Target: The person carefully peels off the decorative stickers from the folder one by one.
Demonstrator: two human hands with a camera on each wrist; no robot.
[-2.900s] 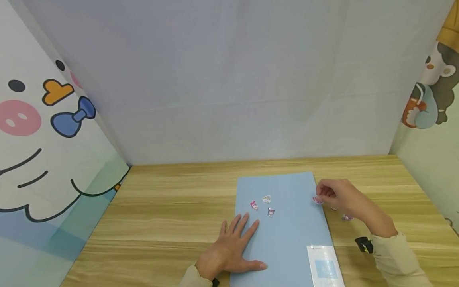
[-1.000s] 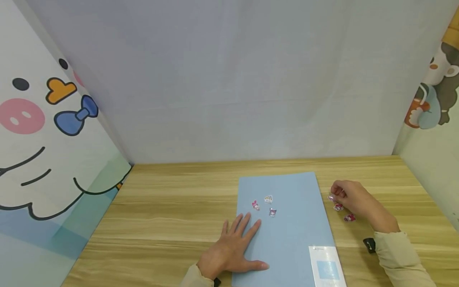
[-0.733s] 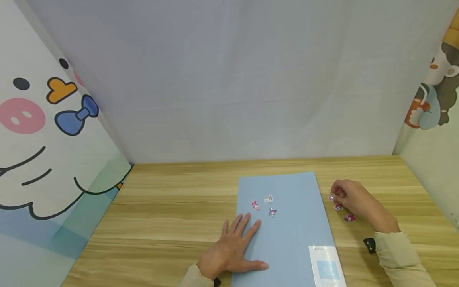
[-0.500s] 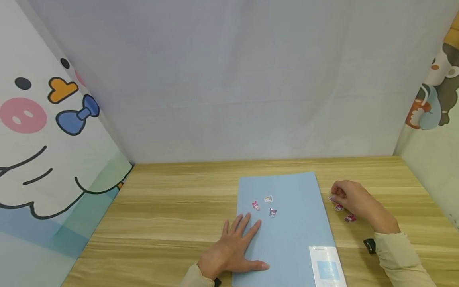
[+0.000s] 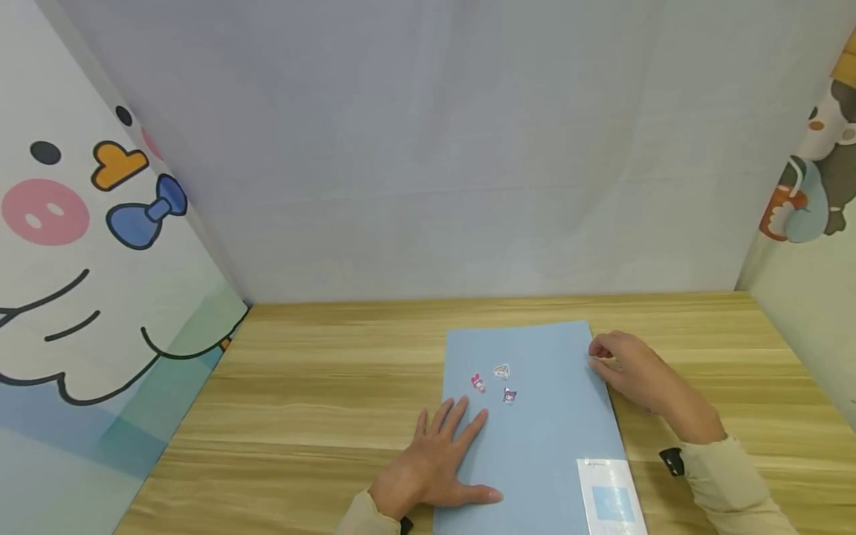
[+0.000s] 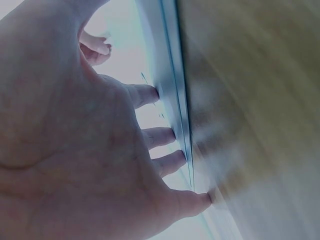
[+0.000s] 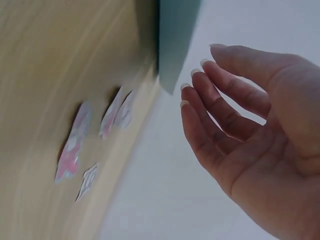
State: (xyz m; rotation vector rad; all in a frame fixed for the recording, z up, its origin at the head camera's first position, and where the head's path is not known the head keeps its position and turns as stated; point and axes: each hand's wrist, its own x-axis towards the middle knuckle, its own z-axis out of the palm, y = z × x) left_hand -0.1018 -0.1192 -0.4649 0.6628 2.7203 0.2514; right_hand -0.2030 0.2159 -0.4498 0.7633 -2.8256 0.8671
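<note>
My left hand (image 5: 431,464) lies with spread fingers on a light blue folder (image 5: 542,431); the left wrist view shows its fingertips (image 6: 170,161) along the folder's edge. Three small cartoon stickers are on the folder's upper left part: a pink-eared one (image 5: 478,383), a pale yellow-topped one (image 5: 501,371) and a purple one (image 5: 510,396). Over the folder's upper right edge is my right hand (image 5: 635,375). Its fingers (image 7: 220,110) are loosely bent, with a gap to the thumb and nothing visible between them. Several stickers (image 7: 75,142) lie on the table beside it, mostly hidden in the head view.
A white label (image 5: 598,483) with a blue square sits at the folder's lower right corner. The wood-grain table (image 5: 314,386) extends on both sides. A pale backdrop (image 5: 428,186) stands behind it, with cartoon-printed panels left and right.
The right hand has left the stickers on the table and moved left to the folder's edge, its thumb now apart from the fingers. The left hand stays in place.
</note>
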